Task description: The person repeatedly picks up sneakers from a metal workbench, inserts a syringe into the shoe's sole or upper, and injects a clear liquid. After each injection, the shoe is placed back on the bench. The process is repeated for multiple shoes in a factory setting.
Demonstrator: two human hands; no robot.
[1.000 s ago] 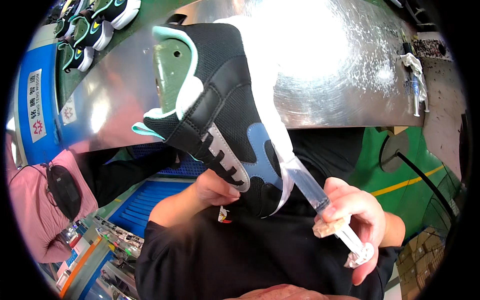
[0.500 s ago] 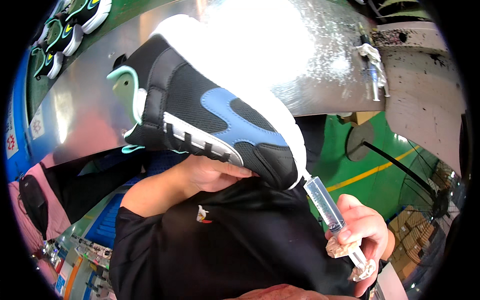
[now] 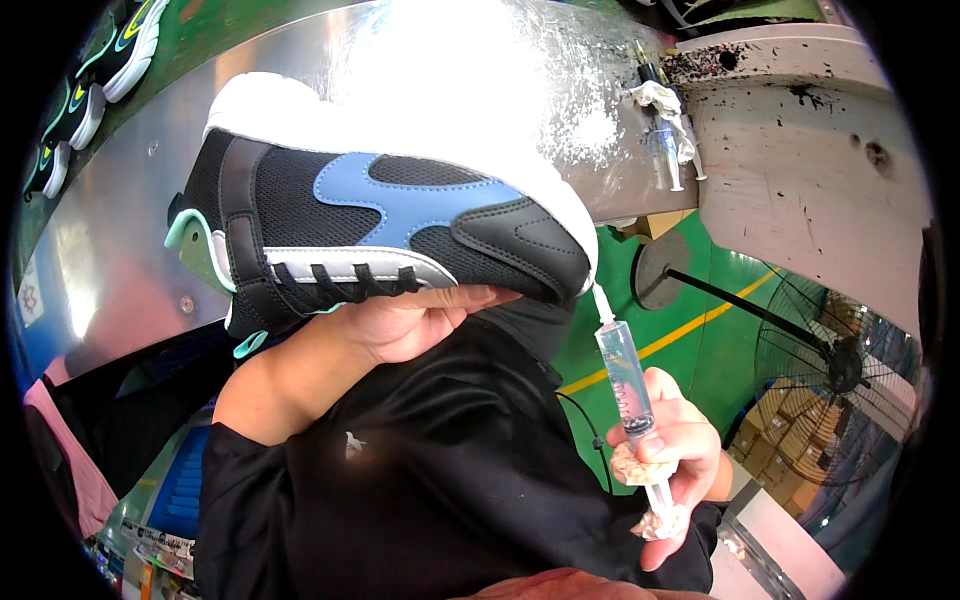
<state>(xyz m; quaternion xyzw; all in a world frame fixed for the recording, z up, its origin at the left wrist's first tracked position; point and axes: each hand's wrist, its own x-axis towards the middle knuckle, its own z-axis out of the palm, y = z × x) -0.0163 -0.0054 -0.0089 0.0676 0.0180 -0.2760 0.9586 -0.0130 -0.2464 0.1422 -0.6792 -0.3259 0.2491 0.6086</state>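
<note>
a: what's biggest?

b: the metal table [image 3: 120, 200], shiny, running across the top, with white scuffs toward its right end.

a: next?

b: the fan [image 3: 845, 365], over on the right, round-caged, on a black pole.

a: and the shoe [image 3: 370, 200]?

b: in front of the table, on its side: toe right, white sole toward the table, laces toward the person. black, with a blue patch. whether the heel end touches the table, i can't tell.

a: the left hand [image 3: 415, 325]?

b: closed on the shoe from the lace side, thumb lying along it near the toe. the other fingers are mostly hidden.

a: the right hand [image 3: 680, 450]?

b: curled round the syringe [image 3: 622, 375], fingers pinching the lower barrel, thumb at the plunger's end. the barrel is clear and slants up to the toe.

a: any more like it?

b: the spare syringes [image 3: 668, 150], together near the table's right end.

a: smaller still?

b: pale wads [image 3: 640, 466] around the flange and plunger end, then the white tip [image 3: 601, 303], right at the toe's sole edge.
</note>
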